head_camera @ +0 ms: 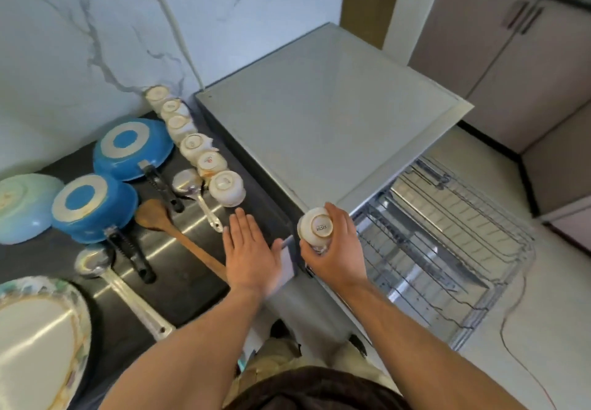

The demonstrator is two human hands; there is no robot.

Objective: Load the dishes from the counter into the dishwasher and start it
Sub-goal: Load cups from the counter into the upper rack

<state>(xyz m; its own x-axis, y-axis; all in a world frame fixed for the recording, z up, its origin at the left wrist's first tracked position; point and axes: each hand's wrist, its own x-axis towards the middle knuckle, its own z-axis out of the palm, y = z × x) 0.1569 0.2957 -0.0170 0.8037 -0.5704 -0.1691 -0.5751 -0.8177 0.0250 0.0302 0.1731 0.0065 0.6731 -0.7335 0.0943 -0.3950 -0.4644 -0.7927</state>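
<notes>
Your right grip (335, 250) is curled round one white cup (315, 229), base up, at the front corner of the dishwasher (319, 115), just beside the pulled-out wire rack (447, 237). Left grip (251, 250) is flat, fingers straight, holding nothing, at the worktop (179, 297) edge; can't tell if it touches. Six more cups (227, 187) sit upside down in a row on the worktop along the dishwasher side. Two blue pans (132, 149) and a wooden spatula (160, 218) lie left of them.
</notes>
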